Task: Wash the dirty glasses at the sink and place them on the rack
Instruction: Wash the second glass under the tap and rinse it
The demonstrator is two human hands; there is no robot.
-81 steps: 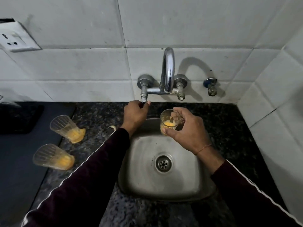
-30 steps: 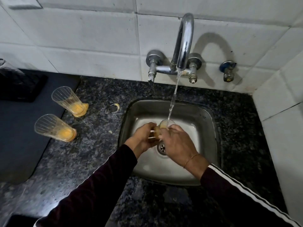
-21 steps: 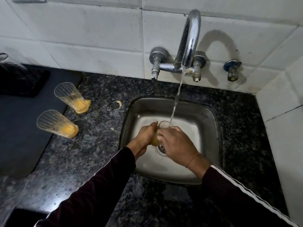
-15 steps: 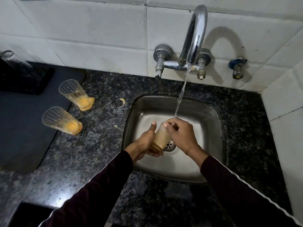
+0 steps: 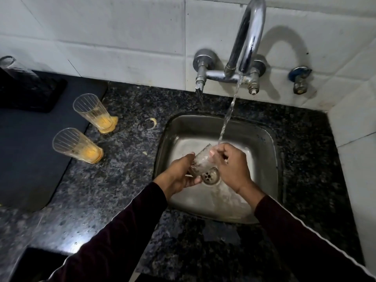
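Note:
A clear ribbed glass point(image 5: 201, 161) is tilted over the steel sink point(image 5: 262, 143), its mouth up toward the running water from the chrome tap point(image 5: 247, 39). My left hand point(image 5: 179, 176) cups the glass's base from the left. My right hand point(image 5: 232, 165) grips its rim, fingers at or inside the mouth, under the stream. Two more ribbed glasses with orange dregs, one farther back point(image 5: 93, 112) and one nearer point(image 5: 76, 145), stand on the dark granite counter to the left of the sink.
A black mat point(image 5: 24, 159) covers the counter at far left, with a black tray point(image 5: 30, 92) holding a clear glass point(image 5: 12, 66) at its back. White tiled walls close the back and right. A small peel scrap point(image 5: 151, 123) lies near the sink's left rim.
The tap was turned on and the glass brought low into the sink. Its orange residue has rinsed away, and it now tilts with my right fingers at its mouth.

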